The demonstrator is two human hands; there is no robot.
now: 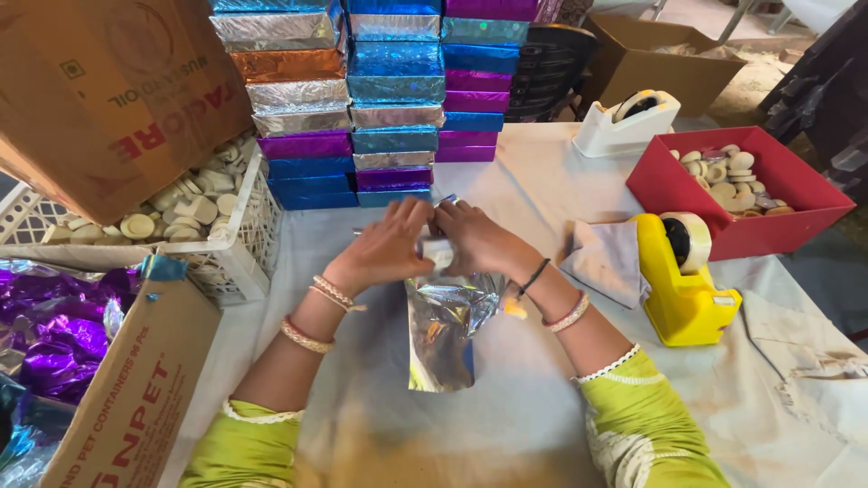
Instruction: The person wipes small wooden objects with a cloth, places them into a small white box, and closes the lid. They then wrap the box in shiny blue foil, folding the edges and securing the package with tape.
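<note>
Looking down, we see our left hand (384, 246) and our right hand (479, 239) meeting at the middle of the cloth-covered counter (533, 398), both sets of fingers clenched around a small pale object (438, 250) held between them. A silver foil sheet (445, 330) hangs from that object toward us, its lower end lying on the counter. Just right of our right hand lies a folded grey cloth (608, 260), touching a yellow tape dispenser (684, 280). Behind that stands a red tray (674, 185) holding pale round discs (728, 173), with a white tape dispenser (626, 122) beyond it. Stacks of foil-wrapped boxes (371, 99) in blue, purple, silver and orange rise at the far edge. On the left, a white plastic crate (240, 253) carries more discs under a tilted cardboard box (108, 90), and near us another carton (136, 389) sits beside purple foil (54, 334).
</note>
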